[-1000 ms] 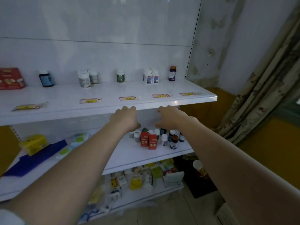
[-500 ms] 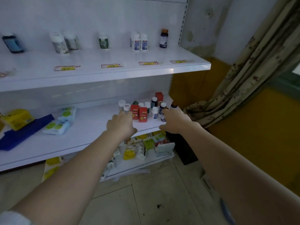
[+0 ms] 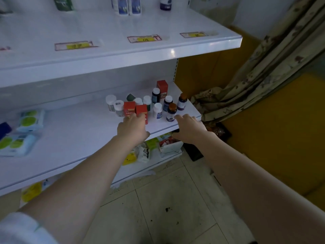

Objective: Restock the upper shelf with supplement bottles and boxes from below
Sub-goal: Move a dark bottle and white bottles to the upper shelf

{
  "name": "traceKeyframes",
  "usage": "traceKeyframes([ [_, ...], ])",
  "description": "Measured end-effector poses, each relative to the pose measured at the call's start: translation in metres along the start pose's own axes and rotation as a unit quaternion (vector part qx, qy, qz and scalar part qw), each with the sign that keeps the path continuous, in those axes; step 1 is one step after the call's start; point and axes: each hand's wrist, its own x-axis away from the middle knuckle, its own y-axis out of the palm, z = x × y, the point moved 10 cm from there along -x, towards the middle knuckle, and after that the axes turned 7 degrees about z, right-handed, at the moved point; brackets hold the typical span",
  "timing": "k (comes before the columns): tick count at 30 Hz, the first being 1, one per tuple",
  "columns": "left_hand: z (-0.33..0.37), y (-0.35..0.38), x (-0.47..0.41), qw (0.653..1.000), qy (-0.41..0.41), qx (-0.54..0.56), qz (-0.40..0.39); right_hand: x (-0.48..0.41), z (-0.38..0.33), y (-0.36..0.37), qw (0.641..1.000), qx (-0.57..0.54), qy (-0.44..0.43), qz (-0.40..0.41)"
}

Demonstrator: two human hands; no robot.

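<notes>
Overhead, sparsely stocked upper shelf [image 3: 123, 55]; beneath it, lower shelf [image 3: 70, 138] carrying tightly clustered supplement bottles and boxes [image 3: 146, 103] near its right end. Left hand [image 3: 132, 128] at the front red box [image 3: 141, 111], fingers [image 3: 135, 117] loosely extended, gripping nothing yet. Right hand [image 3: 189, 129] likewise unclenched, just short of the amber-capped bottle [image 3: 171, 112]. Risk: toppling crowded neighbours over the near edge onto the floor [image 3: 167, 199] through a careless grab.
</notes>
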Motion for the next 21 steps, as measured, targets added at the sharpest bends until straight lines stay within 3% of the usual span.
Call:
traceKeyframes([
  [11,0.031,0.063,-0.127,1.0,-0.012,0.003,-0.003,-0.134,0.054,0.036,1.0,-0.001,-0.016,0.0],
  [21,0.037,0.137,-0.205,1.0,-0.017,0.014,-0.01,-0.221,0.056,0.096,0.999,-0.031,-0.045,-0.002],
])
